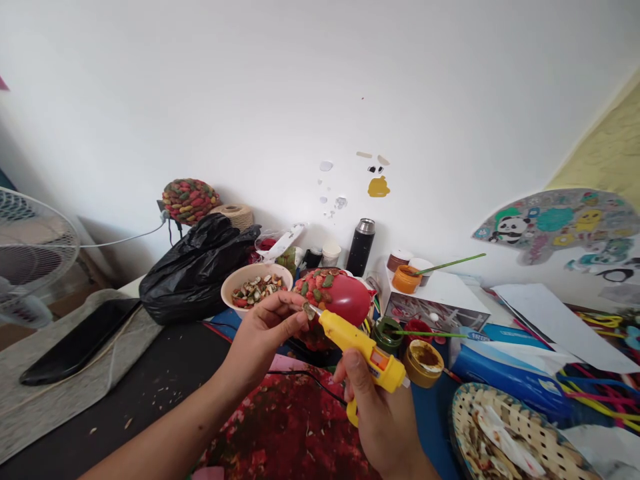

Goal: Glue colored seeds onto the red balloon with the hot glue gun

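Note:
Between thumb and fingers, my left hand [273,323] pinches a small shell piece [309,311]. My right hand [377,407] is wrapped round a yellow glue gun [357,347], whose nozzle points left and meets the shell piece or sits right beside it. Just behind both hands lies a red balloon [350,299], its left part covered with red, green and orange painted pieces. A pale bowl [231,291] of loose painted shell pieces [260,291] stands behind my left hand. Below my hands spreads a red-stained sheet [290,427].
Open paint jars [424,362] and a white box [440,297] stand at right, near a woven basket [457,417] of scraps. A black flask [361,247] is at the back. Black plastic bag [195,267], phone-like black slab [75,347] and fan [35,247] occupy the left.

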{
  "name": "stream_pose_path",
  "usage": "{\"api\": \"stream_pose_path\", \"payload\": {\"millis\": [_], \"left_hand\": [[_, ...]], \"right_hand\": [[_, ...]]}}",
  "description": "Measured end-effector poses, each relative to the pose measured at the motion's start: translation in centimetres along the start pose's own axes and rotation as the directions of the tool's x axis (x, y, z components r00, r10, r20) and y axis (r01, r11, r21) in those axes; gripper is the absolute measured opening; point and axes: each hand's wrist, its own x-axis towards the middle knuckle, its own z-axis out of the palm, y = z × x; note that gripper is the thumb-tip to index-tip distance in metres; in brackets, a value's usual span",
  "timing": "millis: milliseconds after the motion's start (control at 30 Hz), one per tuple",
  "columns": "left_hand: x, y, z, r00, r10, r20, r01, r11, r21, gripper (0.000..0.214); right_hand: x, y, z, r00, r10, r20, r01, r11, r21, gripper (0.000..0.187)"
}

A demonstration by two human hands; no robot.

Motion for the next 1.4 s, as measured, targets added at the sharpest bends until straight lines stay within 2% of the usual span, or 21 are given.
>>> {"api": "stream_pose_path", "payload": {"millis": [500,1067,1400], "left_hand": [[-0.05,-0.22,-0.20,0.999,0.008,0.033,-0.010,0.999,0.039,0.041],[0.00,-0.08,-0.19,0.999,0.027,0.026,-0.028,0.998,0.060,0.042],[-0.06,0.11,0.03,1.000,0.024,0.011,-0.025,0.998,0.054,0.041]], "right_hand": [[0.01,-0.24,0.00,1.000,0.013,0.006,-0.013,1.000,-0.009,0.073],[0.08,-0.19,0.03,0.999,-0.036,-0.008,0.036,0.998,-0.045,0.073],[0.15,-0.27,0.11,1.000,-0.023,-0.009,0.023,1.000,-0.017,0.072]]}}
